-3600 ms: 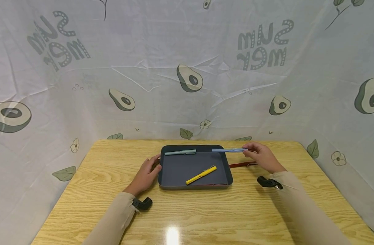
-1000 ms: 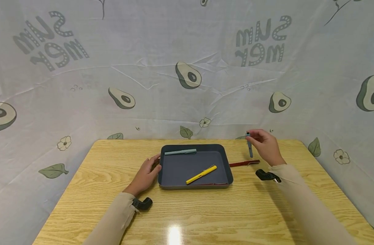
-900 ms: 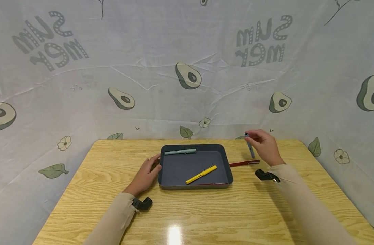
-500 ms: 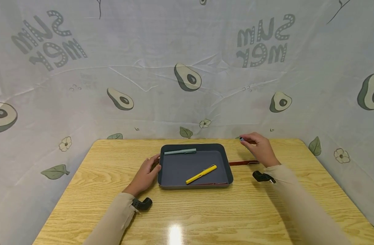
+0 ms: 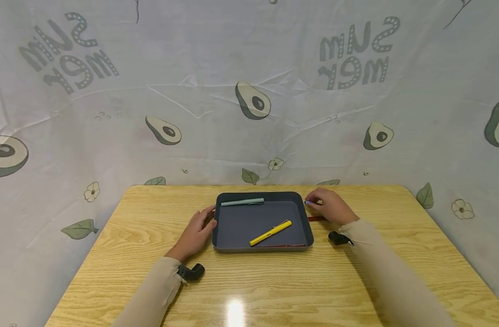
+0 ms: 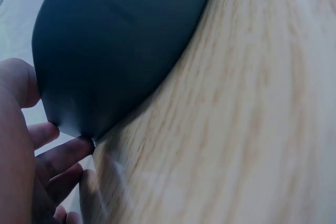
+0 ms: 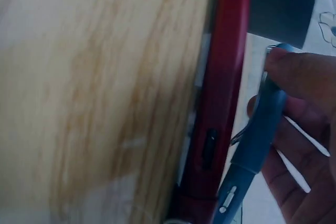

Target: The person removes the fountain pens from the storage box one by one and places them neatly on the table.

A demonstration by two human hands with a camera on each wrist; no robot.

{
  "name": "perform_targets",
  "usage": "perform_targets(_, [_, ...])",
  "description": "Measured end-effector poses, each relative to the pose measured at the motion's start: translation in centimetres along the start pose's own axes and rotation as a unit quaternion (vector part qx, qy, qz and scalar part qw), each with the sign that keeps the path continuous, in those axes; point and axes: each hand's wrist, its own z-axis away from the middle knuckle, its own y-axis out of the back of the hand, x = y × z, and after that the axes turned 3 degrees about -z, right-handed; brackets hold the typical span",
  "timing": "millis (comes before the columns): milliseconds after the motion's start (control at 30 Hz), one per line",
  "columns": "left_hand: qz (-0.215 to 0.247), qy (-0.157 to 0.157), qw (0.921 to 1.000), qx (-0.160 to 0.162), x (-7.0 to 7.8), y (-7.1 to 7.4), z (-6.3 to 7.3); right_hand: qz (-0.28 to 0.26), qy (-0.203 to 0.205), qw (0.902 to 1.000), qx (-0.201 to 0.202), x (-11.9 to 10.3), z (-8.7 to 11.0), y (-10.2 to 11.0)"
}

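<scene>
In the head view my right hand [image 5: 330, 207] pinches a blue pen [image 5: 308, 202] just beyond the tray's right wall. The right wrist view shows this pen [image 7: 258, 140] between thumb and fingers, its metal clip and ink window visible, alongside a dark red pen [image 7: 226, 82]. That red pen lies on the table, partly covered by my hand in the head view. My left hand [image 5: 195, 235] rests with its fingertips against the left side of the dark grey tray [image 5: 237, 227]; in the left wrist view they touch the tray's outer wall [image 6: 115, 51].
Inside the tray lie a yellow pen [image 5: 270, 233] set diagonally, a pale green pen [image 5: 242, 202] along the far wall and a red pen [image 5: 286, 245] mostly hidden by the near wall. A printed curtain [image 5: 208, 136] hangs behind the wooden table [image 5: 298, 290].
My right hand has come left and down to the tray's right side. The blue pen, level and then upright earlier, now shows only its end in the head view. My left hand stays put.
</scene>
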Motion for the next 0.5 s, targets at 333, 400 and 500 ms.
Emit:
perform_targets(333, [-0.004, -0.009, 0.9999, -0.005, -0.2, 0.0, 0.9, 0.015, -0.011, 0.9992, -0.036, -0.6, 1.6, -1.0])
perform_targets(400, [-0.004, -0.012, 0.9999, -0.003, -0.3, 0.0, 1.2, 0.008, -0.015, 0.9992, -0.037, -0.8, 1.9, -1.0])
perform_targets(500, [-0.008, -0.019, 0.9998, -0.001, -0.4, 0.0, 1.5, -0.008, -0.025, 0.9992, -0.029, -0.9, 2.5, -0.8])
